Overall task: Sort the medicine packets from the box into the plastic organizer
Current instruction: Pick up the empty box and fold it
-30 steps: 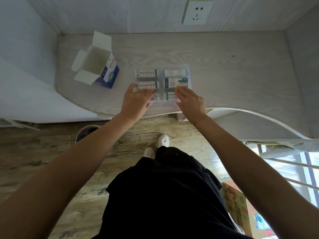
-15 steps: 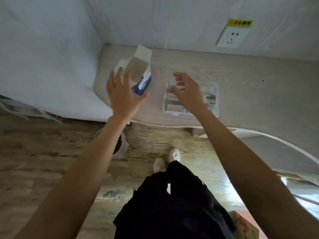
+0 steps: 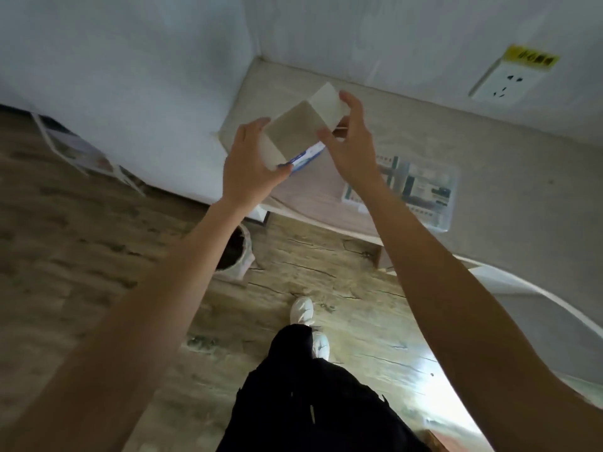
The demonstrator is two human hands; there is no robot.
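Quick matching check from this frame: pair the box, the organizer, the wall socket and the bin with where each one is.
Things:
1 box
2 organizer
3 wall socket
4 bin

Places:
A on the floor by the desk
B on the wall above the desk
C held between left hand and right hand
D lying on the desk

Pairs: 1-C, 2-D, 3-B, 4-A

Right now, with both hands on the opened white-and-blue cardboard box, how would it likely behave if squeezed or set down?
The opened white-and-blue cardboard box looks empty inside, so it is probably very light. Its thin walls and loose flaps would likely buckle under the left hand or right hand. Set down open, it might tip easily.
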